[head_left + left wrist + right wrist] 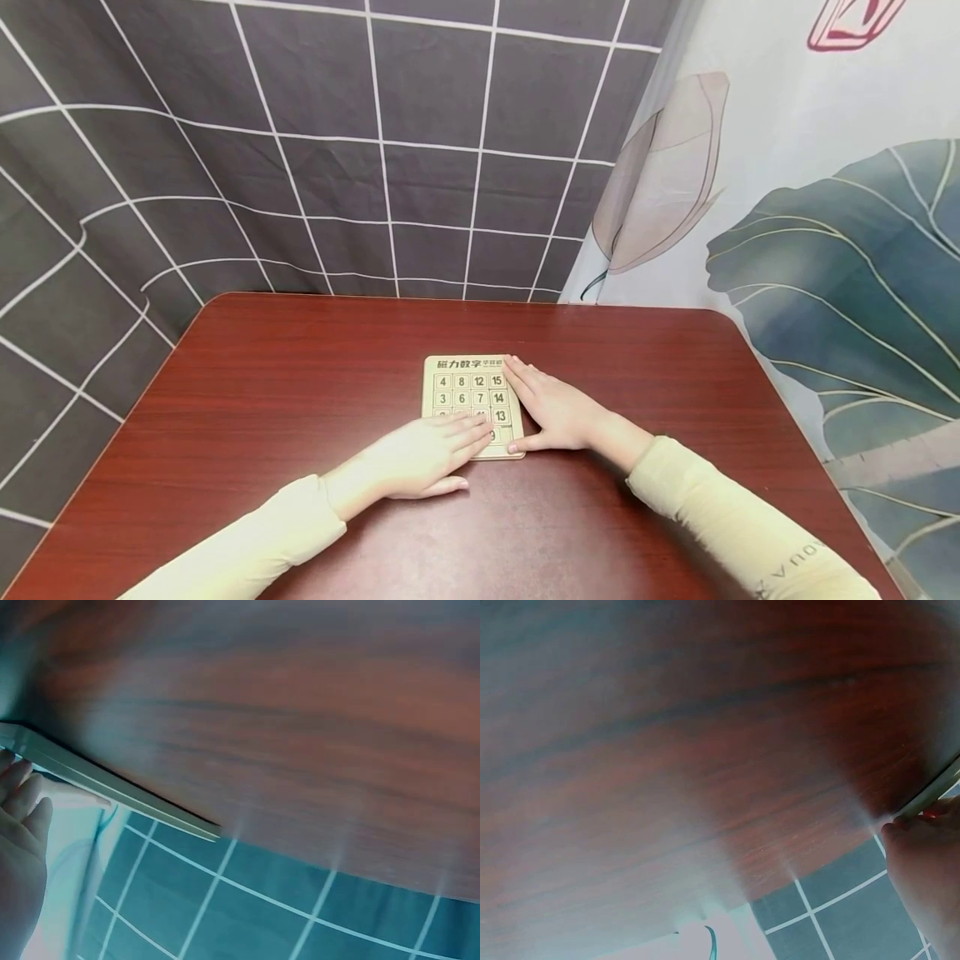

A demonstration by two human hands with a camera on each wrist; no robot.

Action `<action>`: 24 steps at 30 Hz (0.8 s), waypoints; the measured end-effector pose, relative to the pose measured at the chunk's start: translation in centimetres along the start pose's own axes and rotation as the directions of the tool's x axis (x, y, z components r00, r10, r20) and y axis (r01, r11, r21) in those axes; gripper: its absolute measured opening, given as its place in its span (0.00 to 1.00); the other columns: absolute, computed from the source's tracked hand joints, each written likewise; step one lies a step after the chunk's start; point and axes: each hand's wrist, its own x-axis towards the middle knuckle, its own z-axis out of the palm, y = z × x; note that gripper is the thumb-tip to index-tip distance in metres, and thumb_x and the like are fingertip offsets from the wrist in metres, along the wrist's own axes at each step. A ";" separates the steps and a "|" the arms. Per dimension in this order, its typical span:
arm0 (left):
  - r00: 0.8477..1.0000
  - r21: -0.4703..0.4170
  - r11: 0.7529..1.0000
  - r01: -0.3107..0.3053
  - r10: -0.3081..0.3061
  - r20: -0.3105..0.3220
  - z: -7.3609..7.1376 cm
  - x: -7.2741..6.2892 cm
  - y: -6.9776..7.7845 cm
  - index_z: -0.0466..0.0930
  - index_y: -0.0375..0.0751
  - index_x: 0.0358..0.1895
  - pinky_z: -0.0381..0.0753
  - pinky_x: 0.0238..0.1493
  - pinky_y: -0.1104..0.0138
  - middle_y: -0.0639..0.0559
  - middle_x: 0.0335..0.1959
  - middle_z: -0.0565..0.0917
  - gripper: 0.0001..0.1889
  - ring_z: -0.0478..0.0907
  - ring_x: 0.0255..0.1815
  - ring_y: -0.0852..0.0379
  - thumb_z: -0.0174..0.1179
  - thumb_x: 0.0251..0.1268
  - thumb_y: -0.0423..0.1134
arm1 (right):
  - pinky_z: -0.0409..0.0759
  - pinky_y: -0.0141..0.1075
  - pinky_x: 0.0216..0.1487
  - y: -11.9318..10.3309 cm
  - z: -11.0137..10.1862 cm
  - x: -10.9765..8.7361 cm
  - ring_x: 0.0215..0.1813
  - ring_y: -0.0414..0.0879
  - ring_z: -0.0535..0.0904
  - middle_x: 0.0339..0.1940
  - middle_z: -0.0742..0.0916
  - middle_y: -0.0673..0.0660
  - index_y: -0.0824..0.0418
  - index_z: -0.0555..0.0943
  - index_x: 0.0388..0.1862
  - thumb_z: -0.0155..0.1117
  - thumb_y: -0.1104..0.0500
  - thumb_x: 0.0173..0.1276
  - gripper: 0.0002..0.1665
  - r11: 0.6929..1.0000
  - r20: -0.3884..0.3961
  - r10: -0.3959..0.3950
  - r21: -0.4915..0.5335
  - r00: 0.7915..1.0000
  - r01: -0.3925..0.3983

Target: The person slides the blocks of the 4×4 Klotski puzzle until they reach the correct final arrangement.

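Note:
A pale number sliding puzzle [471, 361] lies flat on the table in the head view, its numbered tiles set in rows under a printed heading. My left hand [431, 454] reaches over its lower part with straight fingers on the tiles, hiding some lower numbers. Along the puzzle's right edge rests my right hand [558, 410], fingers extended near the top corner and thumb at the bottom corner. In the left wrist view, the puzzle's edge [120, 791] shows beside the left hand [19, 862]. The right hand [930, 855] touches the puzzle's side in the right wrist view.
The reddish-brown wooden table [300, 375] has rounded far corners. Behind it hangs a dark grey curtain [427, 183] with a white grid. A white curtain with large leaf prints [847, 250] hangs at the right.

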 end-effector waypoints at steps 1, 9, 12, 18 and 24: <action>1.000 -0.004 1.000 0.002 -0.002 -0.009 0.0 -0.3 -0.1 0.73 0.40 0.77 0.72 0.81 0.60 0.46 0.78 0.76 0.35 0.73 0.79 0.51 0.54 0.79 0.61 | 0.63 0.55 0.86 0.0 0.0 0.0 0.89 0.64 0.55 0.88 0.56 0.71 0.74 0.52 0.85 0.68 0.28 0.66 0.70 1.000 0.000 0.000 0.001 1.000 0.000; 0.997 -0.011 1.000 -0.013 0.013 -0.076 -0.4 -1.5 -0.5 0.75 0.38 0.75 0.76 0.78 0.59 0.45 0.75 0.78 0.34 0.76 0.77 0.50 0.57 0.77 0.60 | 0.62 0.55 0.87 0.0 -0.1 0.1 0.89 0.63 0.54 0.89 0.55 0.70 0.73 0.52 0.86 0.68 0.27 0.66 0.70 1.000 0.004 0.004 0.000 1.000 -0.004; 0.997 -0.018 1.000 -0.025 0.024 -0.070 -0.4 -0.7 -0.8 0.75 0.38 0.75 0.76 0.78 0.59 0.44 0.76 0.78 0.34 0.76 0.77 0.50 0.56 0.78 0.59 | 0.62 0.54 0.87 0.0 0.0 0.1 0.89 0.63 0.54 0.89 0.55 0.70 0.74 0.52 0.85 0.68 0.28 0.66 0.70 1.000 0.006 0.002 0.003 1.000 -0.003; 1.000 -0.022 1.000 0.019 -0.019 0.003 -0.6 1.6 -1.6 0.73 0.38 0.77 0.72 0.82 0.59 0.45 0.78 0.76 0.34 0.73 0.80 0.50 0.52 0.81 0.59 | 0.62 0.55 0.87 0.0 0.1 0.0 0.89 0.63 0.54 0.89 0.55 0.70 0.74 0.52 0.85 0.68 0.28 0.66 0.70 1.000 0.005 0.004 0.005 1.000 -0.004; 0.998 -0.022 0.999 0.044 -0.042 0.053 -0.8 2.4 -1.6 0.73 0.38 0.76 0.71 0.82 0.59 0.44 0.78 0.76 0.33 0.73 0.80 0.50 0.52 0.82 0.58 | 0.63 0.55 0.86 0.1 0.1 0.0 0.89 0.64 0.54 0.88 0.56 0.71 0.74 0.52 0.85 0.69 0.28 0.66 0.70 1.000 0.000 -0.004 -0.006 1.000 0.004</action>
